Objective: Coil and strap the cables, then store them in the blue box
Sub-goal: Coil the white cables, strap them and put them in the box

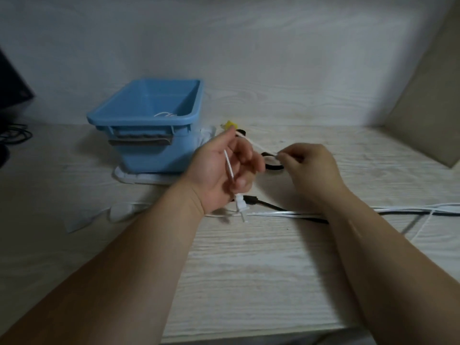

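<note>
My left hand (224, 170) is palm up beside the blue box (149, 143) and grips a thin white cable (228, 165) that crosses the palm; its white plug (239, 204) hangs below the wrist. My right hand (308, 165) pinches the same white cable a little to the right, above a black strap (272, 166) lying on the desk. Inside the box, part of a white coiled cable (165, 114) shows near the front wall.
A black cable (268, 204) and white cables (398, 210) run across the desk to the right edge. A yellow item (230, 124) lies behind my left hand. White pieces (119, 212) lie at the left. A dark object and cords (12, 135) stand at the far left.
</note>
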